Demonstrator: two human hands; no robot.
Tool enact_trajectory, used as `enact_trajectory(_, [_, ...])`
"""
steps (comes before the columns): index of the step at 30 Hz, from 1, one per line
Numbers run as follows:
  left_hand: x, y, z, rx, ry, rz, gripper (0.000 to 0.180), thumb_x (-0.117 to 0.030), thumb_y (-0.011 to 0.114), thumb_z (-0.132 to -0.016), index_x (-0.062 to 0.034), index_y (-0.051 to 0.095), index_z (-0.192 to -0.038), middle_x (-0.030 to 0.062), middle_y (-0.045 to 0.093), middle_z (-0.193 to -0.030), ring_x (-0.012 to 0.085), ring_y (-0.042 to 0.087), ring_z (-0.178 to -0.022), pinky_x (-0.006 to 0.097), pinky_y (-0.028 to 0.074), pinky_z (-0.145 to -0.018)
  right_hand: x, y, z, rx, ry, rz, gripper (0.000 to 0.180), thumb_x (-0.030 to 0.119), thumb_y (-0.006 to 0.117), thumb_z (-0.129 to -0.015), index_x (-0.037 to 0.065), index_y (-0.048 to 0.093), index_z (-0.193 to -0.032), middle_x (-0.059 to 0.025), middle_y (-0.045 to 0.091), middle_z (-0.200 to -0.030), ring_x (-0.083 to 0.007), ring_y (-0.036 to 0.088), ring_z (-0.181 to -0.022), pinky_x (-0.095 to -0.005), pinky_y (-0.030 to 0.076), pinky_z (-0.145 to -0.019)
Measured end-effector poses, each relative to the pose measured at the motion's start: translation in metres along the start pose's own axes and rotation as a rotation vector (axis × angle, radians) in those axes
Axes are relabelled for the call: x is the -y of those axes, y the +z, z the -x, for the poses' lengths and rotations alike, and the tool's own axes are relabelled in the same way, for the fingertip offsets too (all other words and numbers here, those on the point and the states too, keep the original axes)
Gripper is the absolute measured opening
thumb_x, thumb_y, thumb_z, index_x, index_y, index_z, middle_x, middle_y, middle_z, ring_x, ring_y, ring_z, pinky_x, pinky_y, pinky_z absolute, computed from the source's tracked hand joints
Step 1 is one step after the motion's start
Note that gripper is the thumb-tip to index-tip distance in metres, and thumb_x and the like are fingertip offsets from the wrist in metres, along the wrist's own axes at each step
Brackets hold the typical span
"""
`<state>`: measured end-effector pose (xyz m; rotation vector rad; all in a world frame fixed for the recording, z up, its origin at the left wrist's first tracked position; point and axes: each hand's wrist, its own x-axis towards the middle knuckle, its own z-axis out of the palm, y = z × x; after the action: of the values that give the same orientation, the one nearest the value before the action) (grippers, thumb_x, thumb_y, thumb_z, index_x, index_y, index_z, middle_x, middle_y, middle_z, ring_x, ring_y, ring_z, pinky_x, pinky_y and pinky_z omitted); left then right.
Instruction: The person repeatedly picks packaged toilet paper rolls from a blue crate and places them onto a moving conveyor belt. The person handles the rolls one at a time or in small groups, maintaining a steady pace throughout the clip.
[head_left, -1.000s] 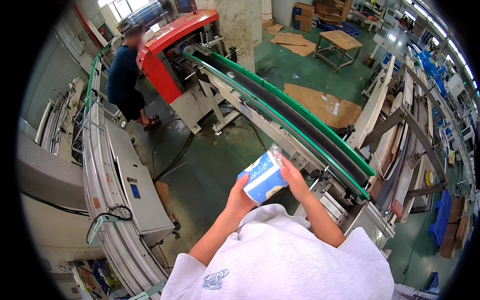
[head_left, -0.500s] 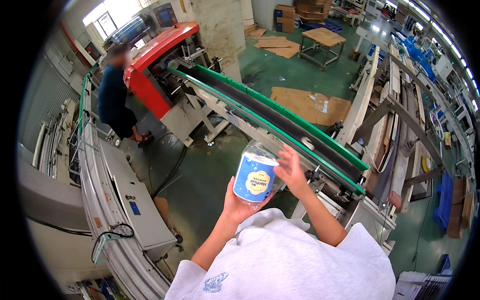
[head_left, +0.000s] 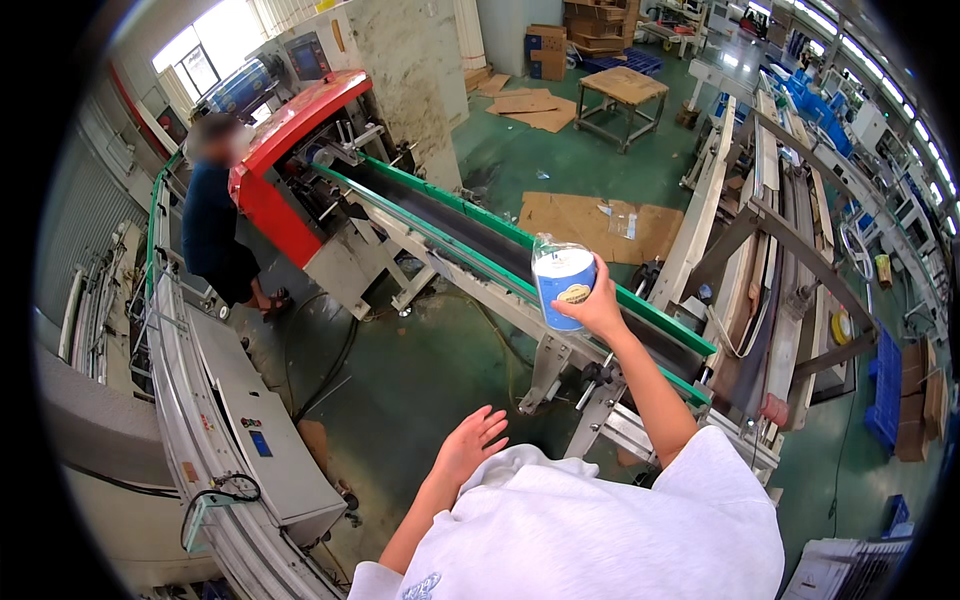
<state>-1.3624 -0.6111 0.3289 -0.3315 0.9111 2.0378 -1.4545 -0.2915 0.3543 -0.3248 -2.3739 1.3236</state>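
Note:
My right hand (head_left: 597, 305) grips a toilet paper roll (head_left: 562, 276) in blue printed clear film, its white end facing up and loose film standing off the top. The roll is held above the near side of a conveyor (head_left: 470, 238) with a black belt and green side rails; whether it touches the rail I cannot tell. My left hand (head_left: 468, 447) hangs low in front of my body with its fingers apart, holding nothing.
A red machine (head_left: 290, 135) stands at the conveyor's far left end, with a person (head_left: 215, 215) beside it. A curved conveyor track and a grey cabinet (head_left: 262, 425) run along my left. Flattened cardboard (head_left: 600, 228) lies beyond the belt. Metal frames (head_left: 745, 235) stand to the right.
The roll has passed from my left hand to my right and moved right and up, over to the conveyor. My left hand has let go and dropped lower. The whole view has shifted slightly.

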Motion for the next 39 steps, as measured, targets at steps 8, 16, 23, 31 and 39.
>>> enact_trajectory(8, [0.019, -0.006, -0.003, -0.103, 0.012, 0.025, 0.034, -0.016, 0.045, -0.090, -0.0017, 0.044, -0.121, 0.0130, 0.053, -0.120, 0.0210, 0.052, -0.106, 0.035, 0.042, -0.092, -0.059, 0.007, -0.048, 0.114, -0.156, 0.640, 0.099, 0.037, 0.074, -0.049, 0.007, 0.030, -0.133, -0.0196, 0.046, -0.114, -0.0376, 0.045, -0.103, -0.0438, 0.042, -0.088])
enact_trajectory(16, [0.050, -0.004, 0.005, -0.193, 0.011, 0.056, 0.031, -0.017, 0.044, -0.091, -0.0020, 0.045, -0.118, 0.0114, 0.055, -0.115, 0.0210, 0.054, -0.102, 0.035, 0.043, -0.090, -0.099, 0.034, -0.083, 0.259, -0.263, 0.656, 0.093, 0.040, 0.073, -0.051, 0.005, 0.038, -0.129, -0.0177, 0.051, -0.108, -0.0338, 0.046, -0.103, -0.0426, 0.042, -0.088])
enact_trajectory(23, [0.070, -0.001, 0.017, -0.278, -0.002, 0.101, 0.031, -0.016, 0.044, -0.091, -0.0002, 0.045, -0.117, 0.0127, 0.054, -0.115, 0.0214, 0.054, -0.102, 0.034, 0.043, -0.090, -0.124, 0.042, -0.073, 0.185, -0.368, 0.578, 0.081, 0.044, 0.069, -0.063, 0.003, 0.041, -0.128, -0.0174, 0.049, -0.117, -0.0331, 0.044, -0.109, -0.0433, 0.037, -0.093])
enact_trajectory(31, [0.085, 0.002, 0.024, -0.233, 0.002, 0.096, 0.031, -0.018, 0.044, -0.091, -0.0004, 0.045, -0.117, 0.0129, 0.053, -0.115, 0.0215, 0.052, -0.102, 0.034, 0.042, -0.091, -0.162, 0.001, -0.044, 0.275, -0.403, 0.613, 0.066, 0.041, 0.057, -0.079, 0.005, 0.037, -0.131, -0.0165, 0.044, -0.127, -0.0337, 0.041, -0.114, -0.0459, 0.032, -0.096])
enact_trajectory(39, [0.127, -0.032, 0.097, -0.365, 0.239, 0.297, 0.026, -0.014, 0.045, -0.090, -0.0020, 0.048, -0.113, 0.0127, 0.056, -0.113, 0.0215, 0.054, -0.102, 0.033, 0.044, -0.088, -0.060, -0.113, 0.061, -0.285, -0.188, 0.327, 0.032, 0.021, 0.055, -0.084, 0.001, 0.054, -0.109, -0.0143, 0.057, -0.106, -0.0303, 0.051, -0.100, -0.0381, 0.039, -0.088])
